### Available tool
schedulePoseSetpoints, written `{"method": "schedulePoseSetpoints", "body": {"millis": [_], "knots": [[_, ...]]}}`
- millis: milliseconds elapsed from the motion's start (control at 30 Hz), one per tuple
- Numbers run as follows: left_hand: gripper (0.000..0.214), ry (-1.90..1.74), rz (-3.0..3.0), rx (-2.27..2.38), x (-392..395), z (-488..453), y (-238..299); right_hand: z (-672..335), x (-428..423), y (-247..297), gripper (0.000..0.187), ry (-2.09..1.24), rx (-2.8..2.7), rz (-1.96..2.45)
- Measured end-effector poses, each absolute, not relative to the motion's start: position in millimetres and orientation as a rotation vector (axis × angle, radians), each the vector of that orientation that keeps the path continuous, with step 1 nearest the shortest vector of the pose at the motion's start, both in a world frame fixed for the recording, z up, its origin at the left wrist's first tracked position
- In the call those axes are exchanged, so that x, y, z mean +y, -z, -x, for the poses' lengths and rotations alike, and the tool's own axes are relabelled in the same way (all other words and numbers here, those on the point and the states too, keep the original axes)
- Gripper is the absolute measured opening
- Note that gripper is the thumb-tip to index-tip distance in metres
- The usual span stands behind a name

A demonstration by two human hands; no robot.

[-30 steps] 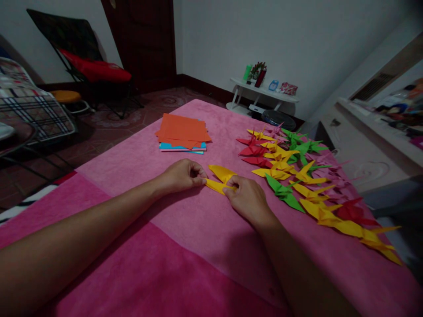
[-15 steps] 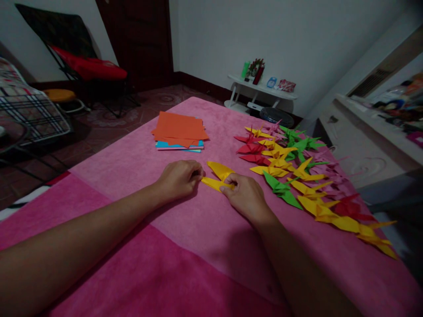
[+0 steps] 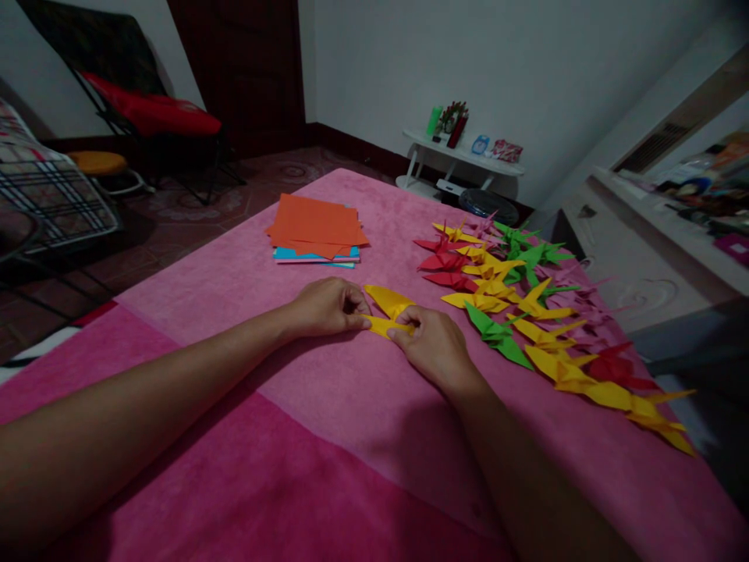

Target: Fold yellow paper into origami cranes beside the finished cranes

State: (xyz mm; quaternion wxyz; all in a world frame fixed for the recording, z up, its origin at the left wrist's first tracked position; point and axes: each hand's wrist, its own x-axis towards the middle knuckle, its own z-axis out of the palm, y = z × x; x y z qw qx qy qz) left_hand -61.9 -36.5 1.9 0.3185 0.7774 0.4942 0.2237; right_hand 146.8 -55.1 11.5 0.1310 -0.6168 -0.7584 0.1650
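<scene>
A partly folded yellow origami crane is held just above the pink-covered table, one pointed flap spread toward the far side. My left hand pinches the tip of its near flap between thumb and fingers. On the other end, my right hand is closed around the paper, thumb on the near side. The fingertips cover parts of the folds. Beyond my left hand lies a stack of square paper, orange on top with blue and pink sheets below.
Rows of finished paper cranes in yellow, red, green and pink, such as a green crane, spread along the table's right side. A white shelf with small items stands by the wall. A chair is at the far left, a cabinet at the right.
My left thumb and fingers have shifted slightly right along the near flap, covering more of its tip. My right hand keeps its hold. The view has moved a little.
</scene>
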Motion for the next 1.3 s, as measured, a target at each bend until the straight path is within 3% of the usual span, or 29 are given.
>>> {"method": "schedulePoseSetpoints", "body": {"millis": [600,933,1033,1167,1300], "knots": [[0.015,-0.533,-2.133,1.46,-40,56,-3,-146,-54,-14,0.011,-0.487,-2.185,1.803],[0.046,-0.362,-2.108,1.751,-41,39,-12,-146,-52,-13,0.015,-0.448,-2.22,1.789],[0.043,-0.34,-2.141,1.746,-42,38,-13,-151,-49,-13,0.011,-0.626,-2.18,1.688],[0.041,-0.361,-2.143,1.714,-43,38,-13,-166,-41,-10,0.021,-0.977,-1.991,1.555],[0.035,-0.408,-2.101,1.716,-46,37,-12,-174,-36,-8,0.019,-0.977,-1.999,1.522]]}}
